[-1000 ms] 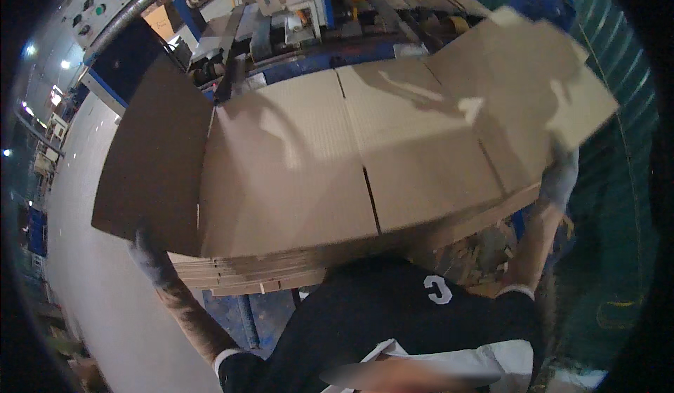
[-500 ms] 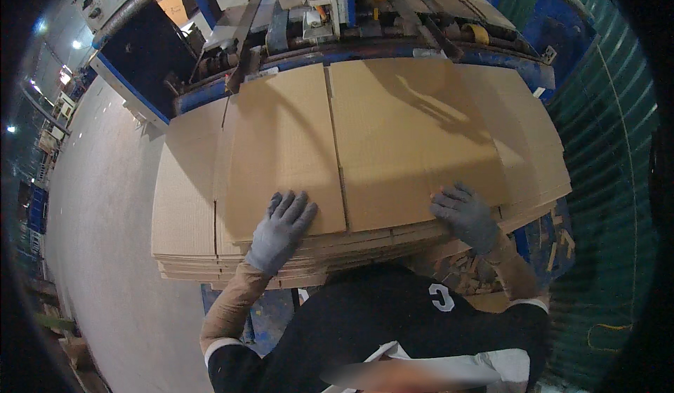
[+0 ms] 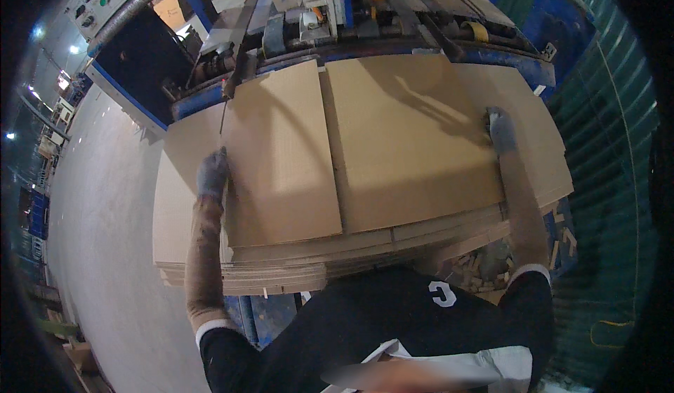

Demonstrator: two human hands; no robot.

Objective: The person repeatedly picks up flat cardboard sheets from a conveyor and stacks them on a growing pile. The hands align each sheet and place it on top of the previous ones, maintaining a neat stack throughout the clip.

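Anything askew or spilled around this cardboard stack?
Yes, two things. Loose cardboard scraps lie scattered at lower right, below the edge of the cardboard stack; they look like spilled offcuts. The stack's near edges are also staggered rather than flush, so it looks a bit untidy.

Left hand (image 3: 212, 174), right hand (image 3: 502, 132) grey-gloved; black shirt (image 3: 372, 305), white sleeve trim (image 3: 213, 326), white marking (image 3: 442, 295)
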